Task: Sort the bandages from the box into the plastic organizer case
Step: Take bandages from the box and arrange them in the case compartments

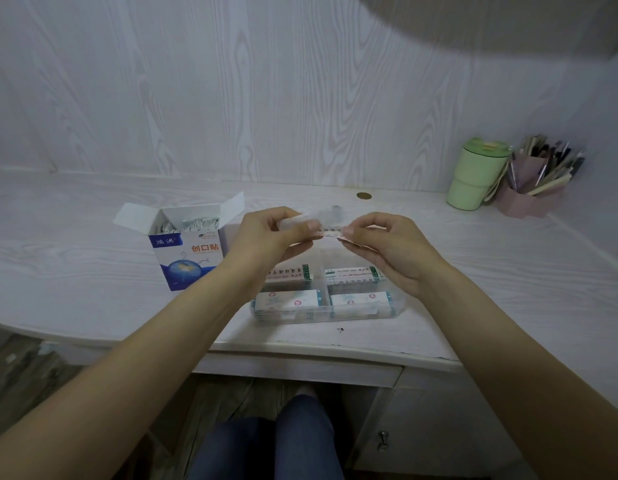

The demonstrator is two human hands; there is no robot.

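a: where are the hands?

b: both are raised over the far part of the plastic organizer case (326, 306). the left hand (269, 237) and the right hand (383, 247) each pinch one end of a bandage strip (330, 233), held flat between them. so each grip is closed on that strip, thumb against fingertips.

a: and the case itself?

b: it lies open on the tabletop (75, 237), near the front edge. its four near compartments hold stacked bandages: two stacks with green-edged wrappers (352, 275) in the farther row, two with pink-marked wrappers (290, 299) in the nearer row. the clear lid (330, 216) stands behind the hands; it is blurred, hard to read.

a: the box?

b: the blue and white bandage box (188, 252) stands upright just left of the case, flaps open, with white wrapped bandages showing inside.

a: anything else?

b: a green cup (477, 174) and a pink pen holder (532, 188) full of pens sit in the far right corner, well apart from the case. a small brass-coloured disc (364, 196) lies near the wall.
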